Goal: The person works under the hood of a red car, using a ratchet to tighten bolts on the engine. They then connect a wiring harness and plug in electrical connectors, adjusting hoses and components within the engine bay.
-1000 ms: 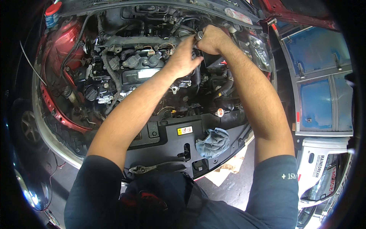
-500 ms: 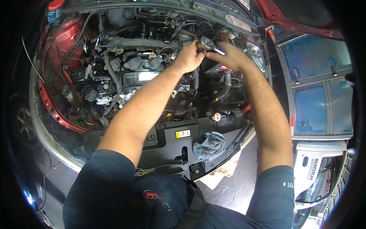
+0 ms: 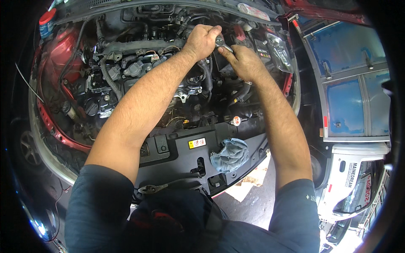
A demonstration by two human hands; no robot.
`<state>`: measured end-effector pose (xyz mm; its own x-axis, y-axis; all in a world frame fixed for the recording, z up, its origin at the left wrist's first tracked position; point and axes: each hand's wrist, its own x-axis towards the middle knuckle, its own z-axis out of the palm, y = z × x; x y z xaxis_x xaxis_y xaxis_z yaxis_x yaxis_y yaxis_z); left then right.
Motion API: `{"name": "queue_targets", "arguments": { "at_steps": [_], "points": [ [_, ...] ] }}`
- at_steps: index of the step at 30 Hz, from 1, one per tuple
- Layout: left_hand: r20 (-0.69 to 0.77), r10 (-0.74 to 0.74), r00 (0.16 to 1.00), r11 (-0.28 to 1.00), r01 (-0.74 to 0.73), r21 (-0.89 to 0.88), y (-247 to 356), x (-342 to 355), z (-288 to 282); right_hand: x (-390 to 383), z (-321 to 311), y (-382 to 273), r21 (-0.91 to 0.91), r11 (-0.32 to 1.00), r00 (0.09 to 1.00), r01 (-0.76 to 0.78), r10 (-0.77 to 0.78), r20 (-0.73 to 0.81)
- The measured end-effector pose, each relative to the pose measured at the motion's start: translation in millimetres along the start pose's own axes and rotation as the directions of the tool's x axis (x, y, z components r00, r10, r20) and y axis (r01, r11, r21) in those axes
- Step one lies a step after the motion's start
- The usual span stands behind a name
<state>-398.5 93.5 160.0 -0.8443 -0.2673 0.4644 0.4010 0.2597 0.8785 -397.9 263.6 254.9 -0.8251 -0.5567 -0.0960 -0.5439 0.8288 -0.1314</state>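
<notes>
Both hands are on a metal ratchet wrench (image 3: pixel 220 41) over the right rear of the open engine bay. My left hand (image 3: pixel 201 41) is closed at its round head, the thumb lying along the top; what its curled fingers cover below is hidden. My right hand (image 3: pixel 246 62) grips the handle, thumb stretched along it toward the head. Beneath the hands lie the dark battery area and a ribbed black hose (image 3: pixel 207 76). The engine (image 3: pixel 135 69), with its connectors and wiring, sits to the left, partly hidden by my left forearm.
A crumpled blue-grey cloth (image 3: pixel 230 155) and pliers (image 3: pixel 147 189) lie on the black front panel (image 3: pixel 173 170). A red-lidded blue container (image 3: pixel 47 22) stands at the far left. A clear plastic-like piece (image 3: pixel 279 52) rests right of the battery. Blue-panelled cabinets (image 3: pixel 344 101) stand at the right.
My hands have moved a little farther from me with the ratchet, and its head now shows smaller and more tilted. The whole view has shifted slightly.
</notes>
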Motion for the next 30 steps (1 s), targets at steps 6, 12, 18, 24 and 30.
{"name": "queue_targets", "arguments": {
  "at_steps": [6, 12, 18, 24, 30],
  "points": [
    [0.123, -0.151, 0.981, 0.986, 0.158, -0.052, 16, 4, -8, 2, -3, -1, 0.070, 0.997, 1.000, -0.011, 0.011, 0.012],
    [0.147, -0.100, 0.984, 0.993, 0.107, -0.045, 62, -3, -60, -11, -38, -22, 0.138, 0.961, 0.966, 0.241, -0.224, -0.126],
    [0.108, -0.066, 0.992, 0.994, 0.074, -0.079, 52, -25, -118, -13, 3, -90, 0.254, 0.939, 0.966, 0.233, -0.194, -0.168],
    [0.141, -0.200, 0.969, 0.963, 0.222, -0.155, 20, -41, -139, -21, 26, -125, 0.223, 0.966, 0.991, 0.132, -0.123, -0.056],
    [-0.110, 0.020, 0.994, 0.995, -0.031, -0.095, 19, -52, -123, 4, 7, -124, -0.206, 0.910, 0.927, 0.361, -0.373, -0.022]
  ]
}}
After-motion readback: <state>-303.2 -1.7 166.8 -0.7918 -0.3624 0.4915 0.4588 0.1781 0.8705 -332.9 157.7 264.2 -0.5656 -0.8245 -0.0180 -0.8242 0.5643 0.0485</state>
